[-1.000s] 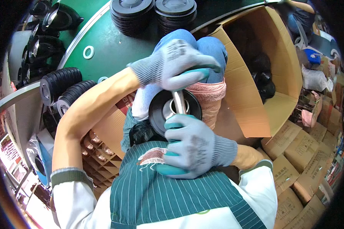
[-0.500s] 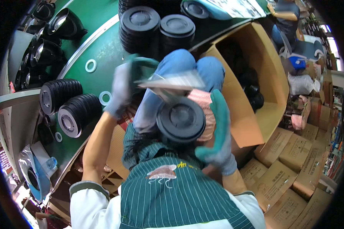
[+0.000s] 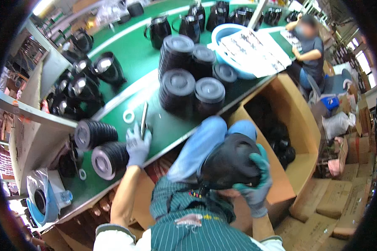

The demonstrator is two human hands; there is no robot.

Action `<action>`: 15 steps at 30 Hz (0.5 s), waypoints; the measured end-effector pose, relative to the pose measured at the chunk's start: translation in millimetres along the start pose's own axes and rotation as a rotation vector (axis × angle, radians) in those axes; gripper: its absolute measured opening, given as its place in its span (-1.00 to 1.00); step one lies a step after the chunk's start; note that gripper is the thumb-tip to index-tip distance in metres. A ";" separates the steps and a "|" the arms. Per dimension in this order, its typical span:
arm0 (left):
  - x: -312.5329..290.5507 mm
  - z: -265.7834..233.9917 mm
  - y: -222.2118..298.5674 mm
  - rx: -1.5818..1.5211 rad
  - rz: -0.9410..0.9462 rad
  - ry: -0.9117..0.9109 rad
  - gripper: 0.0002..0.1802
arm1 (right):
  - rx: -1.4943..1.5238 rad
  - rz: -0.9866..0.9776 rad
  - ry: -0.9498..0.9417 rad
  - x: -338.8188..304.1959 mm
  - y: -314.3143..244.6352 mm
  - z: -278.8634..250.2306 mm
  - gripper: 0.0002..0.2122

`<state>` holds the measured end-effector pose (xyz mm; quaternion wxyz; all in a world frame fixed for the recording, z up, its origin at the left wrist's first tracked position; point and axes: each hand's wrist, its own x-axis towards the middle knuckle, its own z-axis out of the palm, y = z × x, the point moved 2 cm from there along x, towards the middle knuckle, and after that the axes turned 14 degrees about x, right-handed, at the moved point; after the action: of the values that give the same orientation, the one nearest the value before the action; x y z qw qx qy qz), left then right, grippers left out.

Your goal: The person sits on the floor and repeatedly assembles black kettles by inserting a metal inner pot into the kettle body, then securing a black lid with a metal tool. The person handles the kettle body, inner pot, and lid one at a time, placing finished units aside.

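On my lap a round black lidded container [image 3: 228, 165] lies tilted. My right hand [image 3: 257, 182], in a green-and-grey work glove, is closed on its right side. My left hand [image 3: 137, 144], in the same kind of glove, rests on the green tabletop at the left. A thin silver tool [image 3: 144, 115] stands out from between its thumb and fingers; its lower end is hidden by the glove. Just beyond those fingertips lies a pale ring [image 3: 128, 116]. Stacks of black lids lie beside this hand [image 3: 103, 162] and stand ahead of it [image 3: 177, 83].
An open cardboard box [image 3: 305, 138] with black parts stands at my right, above stacked cartons [image 3: 312, 201]. Shiny black pots [image 3: 109, 69] and a blue basin [image 3: 222, 33] with a printed sheet are on the green table [image 3: 125, 54]. A person [image 3: 312, 50] sits at the far right.
My left hand has moved from above my lap to the tabletop at the left. My right hand has closed on the black container, which has tipped to the right. The view has shifted.
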<state>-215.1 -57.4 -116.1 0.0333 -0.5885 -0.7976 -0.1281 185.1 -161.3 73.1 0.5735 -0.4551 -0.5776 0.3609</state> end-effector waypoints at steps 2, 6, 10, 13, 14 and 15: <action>-6.6 -53.3 35.1 -0.071 0.202 0.083 -0.17 | 0.323 0.150 0.242 1.1 20.3 -16.6 -0.25; -51.6 -161.4 64.2 -0.461 0.775 0.230 -0.09 | 1.093 0.527 0.305 12.6 65.1 7.7 -0.31; -57.4 -164.0 62.2 -0.888 0.344 -0.033 -0.19 | 1.282 0.703 0.095 47.0 63.1 91.8 -0.37; -25.4 -200.7 41.2 -0.484 0.467 0.370 -0.35 | 1.742 0.975 -0.030 83.3 75.1 145.5 -0.48; -6.0 -220.4 42.5 -0.362 0.523 0.433 -0.39 | 1.445 0.950 -0.121 97.4 66.2 157.2 -0.37; 11.7 -248.0 43.3 -0.224 0.561 0.500 -0.44 | 1.334 0.912 -0.234 102.7 63.7 168.5 -0.32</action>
<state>-202.0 -95.0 132.8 0.1960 -0.7342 -0.5541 -0.3398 32.7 -26.3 33.9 0.4568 -0.1674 -0.0553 0.8719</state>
